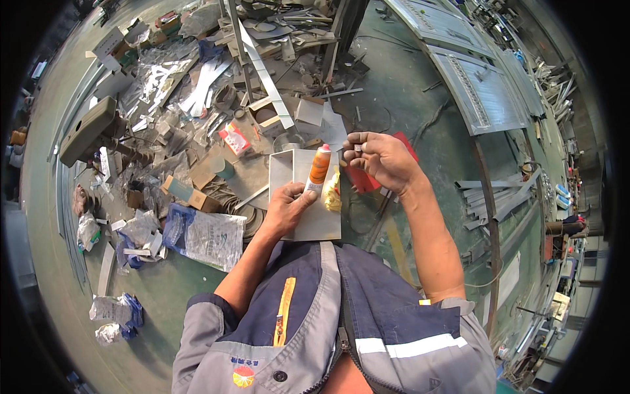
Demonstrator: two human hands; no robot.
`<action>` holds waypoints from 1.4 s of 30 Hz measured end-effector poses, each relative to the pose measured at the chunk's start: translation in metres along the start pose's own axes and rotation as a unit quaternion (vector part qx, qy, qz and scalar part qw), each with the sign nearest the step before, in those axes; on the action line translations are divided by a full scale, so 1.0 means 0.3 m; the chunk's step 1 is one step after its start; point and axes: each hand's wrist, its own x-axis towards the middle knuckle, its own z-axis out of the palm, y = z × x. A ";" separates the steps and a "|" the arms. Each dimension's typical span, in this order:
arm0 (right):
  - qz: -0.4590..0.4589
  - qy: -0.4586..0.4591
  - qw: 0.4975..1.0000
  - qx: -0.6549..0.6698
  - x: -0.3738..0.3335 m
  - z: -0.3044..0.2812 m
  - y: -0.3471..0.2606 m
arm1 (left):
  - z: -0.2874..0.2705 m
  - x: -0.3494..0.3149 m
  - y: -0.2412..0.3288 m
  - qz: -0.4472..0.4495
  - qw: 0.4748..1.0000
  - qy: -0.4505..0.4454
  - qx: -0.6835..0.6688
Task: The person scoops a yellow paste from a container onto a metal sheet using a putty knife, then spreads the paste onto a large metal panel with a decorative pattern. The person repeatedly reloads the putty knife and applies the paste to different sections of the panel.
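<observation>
My left hand (287, 209) is wrapped round an orange-and-white spray can (319, 169) with a pinkish top, tilted slightly to the right. The can is above a grey sheet-metal box (321, 228) close to my waist. To the right of the can, my right hand (380, 161) is raised with its fingers curled in. Something small and pale shows between those fingers, too small to name. A crumpled yellow thing (333, 196) lies at the right side of the box. Beyond the right hand, a red object (359, 178) is partly covered.
Metal offcuts and scrap pile (203, 85) up ahead and to the left. A red-and-white box (234, 138) and plastic-wrapped packs (207, 236) lie nearer. A drab machine head (88, 131) stands far left. Large metal panels (482, 92) and loose metal strips (502, 197) are on the right.
</observation>
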 end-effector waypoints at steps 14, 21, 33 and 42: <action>-0.185 0.018 0.861 -0.473 0.009 0.083 -0.005 | -0.009 -0.007 0.009 0.016 0.998 -0.021 0.062; -0.171 -0.013 0.876 -0.452 0.009 0.098 -0.014 | -0.013 -0.012 0.028 0.027 0.994 -0.045 0.096; -0.131 -0.117 0.810 -0.560 0.018 0.104 -0.099 | -0.022 -0.019 0.036 0.019 0.993 -0.059 0.096; -0.043 -0.041 0.708 -0.704 0.032 0.129 -0.098 | -0.016 -0.026 0.022 0.027 0.992 -0.056 0.113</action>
